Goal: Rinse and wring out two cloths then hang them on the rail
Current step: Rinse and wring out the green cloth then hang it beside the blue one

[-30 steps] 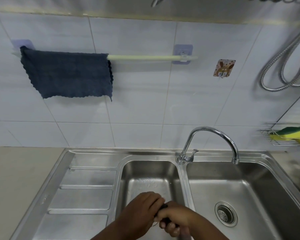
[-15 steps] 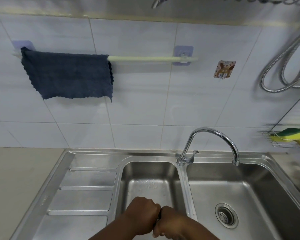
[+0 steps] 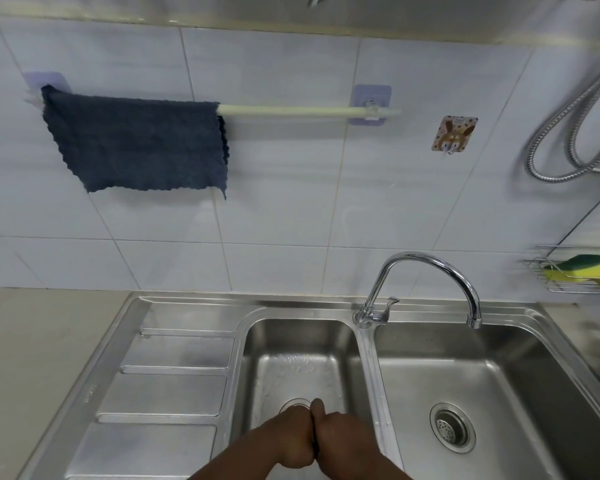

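Fingers of the left hand (image 3: 290,441) and right hand (image 3: 343,445) clench fist to fist on a dark, almost hidden second cloth (image 3: 313,445), apparently wringing it over the small steel basin (image 3: 291,344) so water drains; a dark blue cloth (image 3: 136,143) hangs on the pale wall rail (image 3: 291,110)

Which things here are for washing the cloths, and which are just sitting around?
For the job:
- blue cloth already hanging on the rail
- left hand and right hand, pressed together over the small sink basin; the second cloth barely shows between them
- tap

Just sitting around:
- yellow-green sponge in the wire rack
- metal hose
- bunny hook
- big basin
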A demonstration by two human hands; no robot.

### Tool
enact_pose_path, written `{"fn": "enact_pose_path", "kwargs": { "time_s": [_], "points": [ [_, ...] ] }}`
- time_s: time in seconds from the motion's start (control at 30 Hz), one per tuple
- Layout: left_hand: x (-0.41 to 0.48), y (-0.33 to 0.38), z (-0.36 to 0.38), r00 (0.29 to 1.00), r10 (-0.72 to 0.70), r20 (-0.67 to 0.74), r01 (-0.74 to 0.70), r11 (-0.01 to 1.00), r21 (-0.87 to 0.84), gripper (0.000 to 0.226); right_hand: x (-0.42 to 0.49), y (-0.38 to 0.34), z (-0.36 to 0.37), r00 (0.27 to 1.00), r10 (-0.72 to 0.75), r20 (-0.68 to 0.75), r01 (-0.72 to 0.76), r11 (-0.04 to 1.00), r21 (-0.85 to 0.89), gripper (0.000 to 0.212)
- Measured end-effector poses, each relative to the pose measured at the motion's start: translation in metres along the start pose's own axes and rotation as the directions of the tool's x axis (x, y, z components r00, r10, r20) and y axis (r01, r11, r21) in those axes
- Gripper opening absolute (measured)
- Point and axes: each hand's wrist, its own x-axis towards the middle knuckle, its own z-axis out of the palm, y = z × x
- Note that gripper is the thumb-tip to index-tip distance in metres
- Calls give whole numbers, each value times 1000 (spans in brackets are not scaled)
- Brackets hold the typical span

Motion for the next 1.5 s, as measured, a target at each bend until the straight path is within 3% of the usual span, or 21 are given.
{"fn": "enact_pose_path", "kwargs": {
  "time_s": [0.1,0.17,0.27,0.37,0.47,0.57,0.73,0.93,1.03,1.1,1.13,1.2,1.27,1.4,1.5],
  "points": [
    [1,-2,5,995,36,-93,-33,999,28,9,-1,4,-9,999,49,14,-50,987,155,51],
    [1,-6,10,969,76,-235,-57,995,84,8,3,9,-15,987,109,122,-143,937,319,41],
    [-3,-8,17,888,163,-429,-64,969,238,26,7,15,-30,939,146,310,-287,829,480,19],
    [-9,-11,15,821,340,-458,-145,901,409,51,4,18,-45,866,125,483,-434,666,606,14],
    [-15,-21,12,754,441,-486,-168,846,507,37,-6,16,-57,797,13,604,-527,505,684,13],
    [-20,-24,7,743,472,-475,-149,808,570,9,-10,7,-60,771,-23,636,-533,523,665,21],
    [-17,-13,-8,873,314,-373,-46,814,579,22,0,-5,-54,863,108,494,-389,767,510,20],
    [-10,4,-17,980,75,-187,6,916,400,16,1,-3,-36,987,69,148,-95,979,178,28],
    [-5,1,-17,993,-39,-113,67,965,255,24,3,0,-29,1000,-19,-17,20,999,31,23],
    [-3,0,-15,994,-99,-39,103,985,135,28,4,1,-23,992,-74,-107,65,995,-81,5],
    [-2,0,-14,993,-116,-2,116,991,70,31,5,3,-18,985,-90,-148,72,990,-122,9],
    [-1,0,-13,992,-117,53,120,990,-69,35,8,6,-10,993,-63,-101,51,992,-115,29],
    [-2,3,-14,989,-112,97,129,973,-190,31,12,10,-2,988,-46,-149,27,992,-124,33],
    [-8,7,-15,971,-166,174,207,946,-249,28,3,9,0,980,-89,-179,58,984,-170,30],
    [-10,6,-17,976,-166,144,196,955,-224,27,5,9,2,975,-106,-193,70,981,-182,30]
  ]
}}
